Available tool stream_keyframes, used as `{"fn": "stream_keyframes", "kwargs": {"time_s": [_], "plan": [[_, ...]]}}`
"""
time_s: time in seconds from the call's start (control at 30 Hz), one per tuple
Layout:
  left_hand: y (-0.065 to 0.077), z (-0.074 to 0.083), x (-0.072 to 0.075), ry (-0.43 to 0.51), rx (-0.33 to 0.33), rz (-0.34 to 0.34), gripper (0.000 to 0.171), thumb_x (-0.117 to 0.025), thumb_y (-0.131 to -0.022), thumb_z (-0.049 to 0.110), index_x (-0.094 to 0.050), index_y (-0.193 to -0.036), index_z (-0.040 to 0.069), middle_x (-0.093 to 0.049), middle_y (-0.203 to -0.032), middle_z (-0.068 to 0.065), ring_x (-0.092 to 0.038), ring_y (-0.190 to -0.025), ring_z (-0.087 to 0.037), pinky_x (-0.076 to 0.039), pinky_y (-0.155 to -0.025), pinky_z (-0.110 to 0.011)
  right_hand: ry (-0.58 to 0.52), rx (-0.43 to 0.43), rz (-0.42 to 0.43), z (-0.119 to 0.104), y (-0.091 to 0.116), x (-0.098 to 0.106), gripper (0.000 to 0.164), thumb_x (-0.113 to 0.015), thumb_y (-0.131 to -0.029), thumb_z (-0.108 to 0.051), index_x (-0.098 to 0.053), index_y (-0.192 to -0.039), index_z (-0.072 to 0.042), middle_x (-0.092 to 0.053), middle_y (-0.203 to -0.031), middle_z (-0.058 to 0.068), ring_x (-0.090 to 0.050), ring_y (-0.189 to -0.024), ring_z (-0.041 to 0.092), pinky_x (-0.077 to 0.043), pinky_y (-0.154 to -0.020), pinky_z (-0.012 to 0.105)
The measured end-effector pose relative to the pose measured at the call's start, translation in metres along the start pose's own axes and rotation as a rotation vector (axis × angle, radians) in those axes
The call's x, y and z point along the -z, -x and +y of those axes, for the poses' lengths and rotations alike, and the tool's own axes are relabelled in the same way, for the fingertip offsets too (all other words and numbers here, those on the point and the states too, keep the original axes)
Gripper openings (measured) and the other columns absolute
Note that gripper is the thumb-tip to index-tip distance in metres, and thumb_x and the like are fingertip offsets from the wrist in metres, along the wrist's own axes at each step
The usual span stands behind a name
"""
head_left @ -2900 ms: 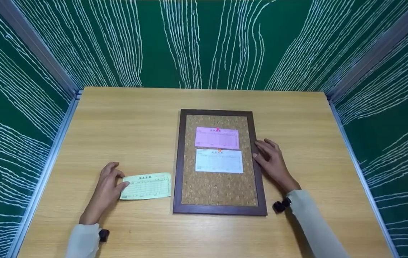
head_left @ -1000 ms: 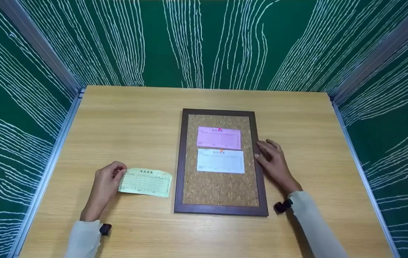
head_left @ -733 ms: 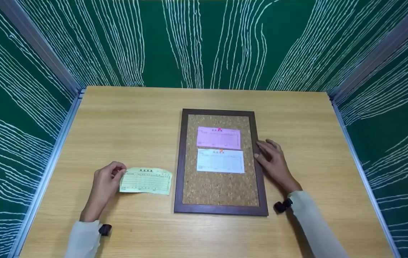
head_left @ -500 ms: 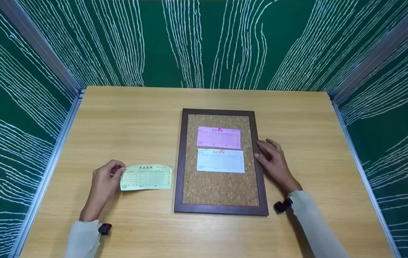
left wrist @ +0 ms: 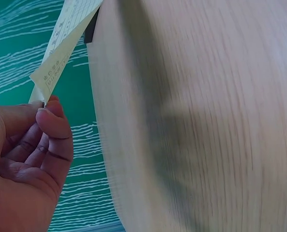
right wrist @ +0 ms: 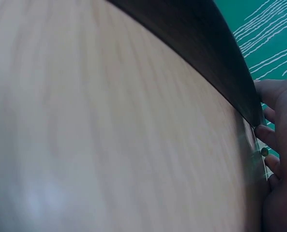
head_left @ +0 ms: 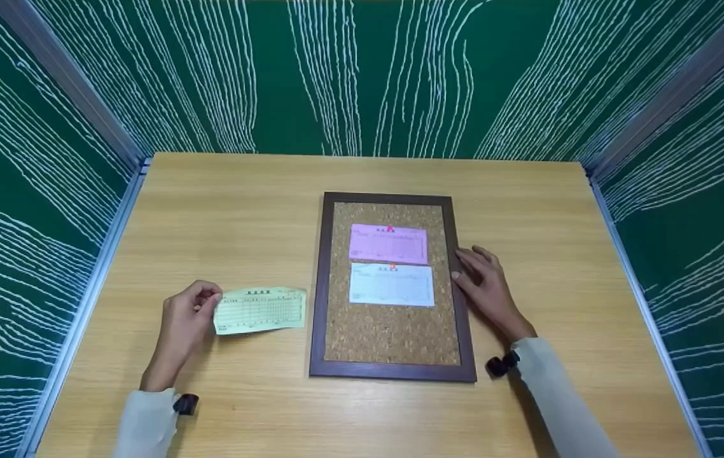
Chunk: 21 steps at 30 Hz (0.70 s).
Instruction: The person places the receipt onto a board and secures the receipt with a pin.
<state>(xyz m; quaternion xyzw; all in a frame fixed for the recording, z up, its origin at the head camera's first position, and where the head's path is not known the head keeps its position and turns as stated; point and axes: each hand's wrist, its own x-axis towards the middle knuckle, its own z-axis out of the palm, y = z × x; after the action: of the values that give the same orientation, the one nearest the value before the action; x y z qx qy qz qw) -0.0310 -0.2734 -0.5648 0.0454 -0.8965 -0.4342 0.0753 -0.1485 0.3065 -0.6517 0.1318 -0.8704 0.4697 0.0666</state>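
Observation:
At the left, my left hand (head_left: pixel 185 327) pinches the left end of a green printed paper slip (head_left: pixel 260 311) between thumb and fingers. The slip bows slightly above the table, and its pinched corner folds over in the left wrist view. A brown-framed cork board (head_left: pixel 390 337) lies flat to the slip's right, a small gap between them. Pinned on it are a pink slip (head_left: pixel 387 245) and, below, a white slip (head_left: pixel 390 286), each with a red pushpin at its top. My right hand (head_left: pixel 488 289) rests against the board's right edge, thumb and fingertips touching the frame (right wrist: pixel 201 43).
Beneath everything is a light wooden table (head_left: pixel 241 210). Green panels with white wavy lines (head_left: pixel 362 76) enclose its back and sides. A small round greenish thing (right wrist: pixel 264 152) shows by the right fingers, its kind unclear.
My left hand has changed from a loose hold to a pinch at the green slip's upper left corner. The slip has risen and moved slightly away from me. The right hand stays by the frame.

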Motion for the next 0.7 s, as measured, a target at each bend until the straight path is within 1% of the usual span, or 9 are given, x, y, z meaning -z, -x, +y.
{"fn": "stream_keyframes", "kwargs": {"time_s": [0.13, 0.43, 0.7], "plan": [[-0.001, 0.002, -0.001, 0.001, 0.008, 0.004, 0.009, -0.067, -0.107, -0.003, -0.076, -0.109, -0.001, -0.074, -0.099, -0.014, -0.066, -0.088, -0.023, -0.049, -0.071, -0.016, 0.003, -0.001, -0.001, 0.001, 0.0, 0.0, 0.05, -0.077, -0.104, -0.014, -0.065, -0.151, -0.001, -0.06, -0.157, 0.022, -0.033, -0.159, 0.043, -0.019, -0.13, 0.067], [-0.003, 0.006, -0.002, -0.002, -0.01, 0.031, 0.008, -0.069, -0.105, -0.004, -0.076, -0.108, -0.001, -0.075, -0.097, -0.014, -0.065, -0.086, -0.023, -0.048, -0.07, -0.016, 0.006, -0.006, -0.008, 0.001, -0.001, 0.0, 0.05, -0.077, -0.105, -0.013, -0.064, -0.152, -0.001, -0.06, -0.158, 0.021, -0.032, -0.16, 0.042, -0.018, -0.131, 0.067], [-0.003, 0.012, -0.002, 0.015, -0.021, 0.024, 0.009, -0.068, -0.106, -0.003, -0.076, -0.109, -0.001, -0.075, -0.098, -0.013, -0.066, -0.086, -0.023, -0.049, -0.069, -0.017, -0.006, 0.003, 0.002, 0.0, 0.0, 0.0, 0.048, -0.077, -0.104, -0.011, -0.066, -0.15, 0.0, -0.061, -0.156, 0.022, -0.033, -0.159, 0.043, -0.019, -0.13, 0.066]]}}
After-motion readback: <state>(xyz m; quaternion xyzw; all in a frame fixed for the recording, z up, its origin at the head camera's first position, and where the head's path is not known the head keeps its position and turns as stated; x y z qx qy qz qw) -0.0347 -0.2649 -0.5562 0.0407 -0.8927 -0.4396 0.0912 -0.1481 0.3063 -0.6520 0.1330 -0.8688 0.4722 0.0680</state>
